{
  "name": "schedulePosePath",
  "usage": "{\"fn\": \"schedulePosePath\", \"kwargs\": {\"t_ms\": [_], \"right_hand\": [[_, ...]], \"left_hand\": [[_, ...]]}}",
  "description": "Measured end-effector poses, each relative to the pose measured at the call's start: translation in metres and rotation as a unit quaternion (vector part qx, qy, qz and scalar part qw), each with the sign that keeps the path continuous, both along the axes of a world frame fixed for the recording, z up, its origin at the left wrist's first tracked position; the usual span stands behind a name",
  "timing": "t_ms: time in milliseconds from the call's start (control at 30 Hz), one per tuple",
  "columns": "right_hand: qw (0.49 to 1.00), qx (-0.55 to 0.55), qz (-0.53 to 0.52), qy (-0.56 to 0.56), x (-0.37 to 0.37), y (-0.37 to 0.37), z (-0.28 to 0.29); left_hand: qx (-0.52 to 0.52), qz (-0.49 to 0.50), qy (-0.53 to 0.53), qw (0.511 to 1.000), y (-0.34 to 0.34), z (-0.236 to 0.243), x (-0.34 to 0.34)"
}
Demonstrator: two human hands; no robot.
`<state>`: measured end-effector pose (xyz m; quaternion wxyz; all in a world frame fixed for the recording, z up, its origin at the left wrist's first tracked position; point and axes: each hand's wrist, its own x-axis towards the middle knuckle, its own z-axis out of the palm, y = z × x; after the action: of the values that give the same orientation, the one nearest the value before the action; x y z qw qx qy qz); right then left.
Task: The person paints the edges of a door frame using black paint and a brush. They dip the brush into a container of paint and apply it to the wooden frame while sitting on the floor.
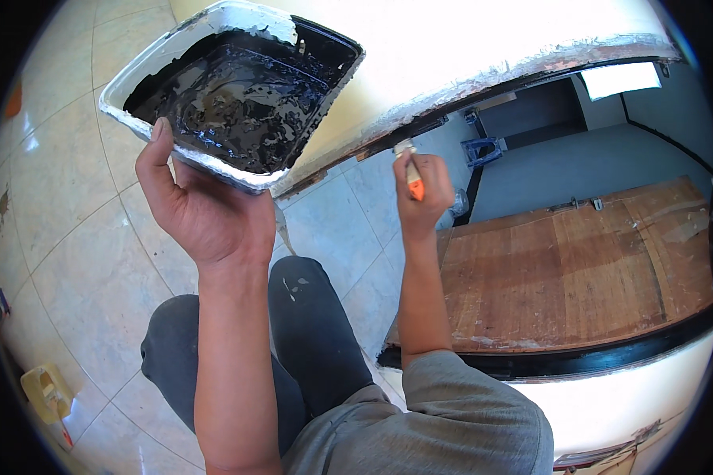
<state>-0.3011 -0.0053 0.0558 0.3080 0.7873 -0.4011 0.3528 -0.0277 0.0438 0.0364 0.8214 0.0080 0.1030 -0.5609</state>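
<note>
My left hand [214,214] supports a square white tub [166,51] from below, its thumb over the near rim. Glossy black paint [230,103] covers the tub's bottom and much of its inner walls. To the right, my right hand [429,194] grips a paintbrush [417,187] by its orange handle. The brush's pale ferrule points away from me, and its bristles meet the black door frame [451,113]. Whether the bristles carry paint is too small to tell. The frame edges a cream wall [428,47] with rough plaster along it.
A brown wooden door [562,277] stands open at the right, beside another black frame strip [610,352]. Past the doorway is a blue plastic stool [483,150]. A yellow container [46,392] with a brush sits on the tiled floor [87,253], lower left.
</note>
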Motion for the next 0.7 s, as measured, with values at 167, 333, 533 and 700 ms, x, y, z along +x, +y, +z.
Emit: {"fn": "schedulePosePath", "kwargs": {"t_ms": [167, 333, 533, 700], "right_hand": [[0.991, -0.130, -0.017, 0.019, 0.009, 0.006, 0.010], [0.996, -0.071, -0.006, 0.058, -0.005, 0.000, -0.044], [0.999, 0.048, 0.004, 0.002, 0.001, 0.015, -0.088], [0.994, 0.105, 0.020, -0.003, -0.004, 0.012, -0.072]], "left_hand": [[-0.011, 0.009, -0.009, 1.000, 0.002, 0.001, 0.004], [-0.014, -0.002, 0.014, 1.000, 0.003, 0.004, 0.000], [-0.026, 0.002, 0.015, 1.000, 0.005, 0.003, 0.002], [-0.025, 0.001, 0.021, 0.999, 0.006, 0.003, 0.001]]}}
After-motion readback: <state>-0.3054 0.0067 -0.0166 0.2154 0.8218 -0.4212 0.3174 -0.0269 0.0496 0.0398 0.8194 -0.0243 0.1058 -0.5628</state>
